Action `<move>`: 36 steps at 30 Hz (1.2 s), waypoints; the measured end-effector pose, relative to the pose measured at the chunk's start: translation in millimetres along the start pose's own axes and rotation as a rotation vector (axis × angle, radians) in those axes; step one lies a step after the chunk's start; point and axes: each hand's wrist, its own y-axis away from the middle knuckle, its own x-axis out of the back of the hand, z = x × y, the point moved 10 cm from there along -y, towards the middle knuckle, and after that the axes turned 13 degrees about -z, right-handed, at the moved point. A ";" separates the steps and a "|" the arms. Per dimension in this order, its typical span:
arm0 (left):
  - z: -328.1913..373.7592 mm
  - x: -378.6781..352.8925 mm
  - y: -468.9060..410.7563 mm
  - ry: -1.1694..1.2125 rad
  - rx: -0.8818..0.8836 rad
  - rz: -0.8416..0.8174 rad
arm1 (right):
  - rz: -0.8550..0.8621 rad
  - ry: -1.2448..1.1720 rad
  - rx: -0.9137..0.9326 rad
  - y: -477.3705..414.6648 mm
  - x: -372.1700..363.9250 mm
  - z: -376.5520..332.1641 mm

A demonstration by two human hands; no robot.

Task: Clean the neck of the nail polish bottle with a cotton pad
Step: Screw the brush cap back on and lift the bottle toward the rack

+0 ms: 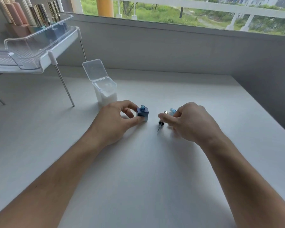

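A small square blue nail polish bottle [143,114] stands upright on the white table, its cap off and its light-blue threaded neck [142,107] bare. My left hand [117,120] pinches the bottle's body between thumb and fingers. To its right, my right hand [187,120] holds the silver cap with its brush [161,120], the thin brush tip pointing down toward the table. A bit of pale blue-white material [172,111], perhaps a cotton pad, shows above the same fingers; I cannot tell for sure.
An open clear plastic box [104,87] of white cotton pads stands just behind my left hand, lid tipped back. A raised white shelf [39,51] at the back left carries a clear tray of several polish bottles. A window ledge runs along the back.
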 end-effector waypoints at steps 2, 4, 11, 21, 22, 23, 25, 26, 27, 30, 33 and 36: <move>-0.5 0.6 0.2 0.004 0.003 0.003 | -0.029 -0.029 -0.013 -2.1 -3.0 0.0; 0.0 0.5 0.5 0.009 0.003 0.001 | -0.047 -0.055 -0.026 -3.8 -5.5 0.1; 0.3 -0.7 1.0 0.019 0.003 -0.004 | -0.022 -0.055 -0.050 -10.5 -10.5 -6.0; 1.1 2.0 3.4 0.027 0.010 0.017 | -0.086 -0.193 -0.024 -3.2 -4.5 -5.2; 0.9 1.6 4.2 0.044 0.017 0.012 | -0.101 -0.230 0.003 -2.0 -3.5 -6.4; 0.3 0.9 4.8 0.065 0.026 0.004 | -0.110 -0.263 0.033 -0.4 -0.9 -8.2; -0.1 -0.6 5.9 0.090 0.039 -0.016 | -0.106 -0.317 0.095 2.9 7.3 -11.2; 0.6 -0.9 6.3 0.088 0.040 -0.023 | -0.093 -0.345 0.131 2.9 12.3 -11.4; 1.4 -0.6 6.5 0.081 0.037 -0.027 | -0.073 -0.378 0.168 3.2 17.7 -12.4; 5.3 1.7 7.7 0.065 0.016 -0.026 | 0.020 -0.440 0.279 2.4 32.7 -14.9; 10.6 2.1 9.1 0.054 -0.016 -0.024 | 0.083 -0.474 0.357 4.1 40.2 -17.5; 17.0 2.2 10.2 0.049 -0.057 -0.017 | 0.102 -0.529 0.416 7.2 42.3 -19.5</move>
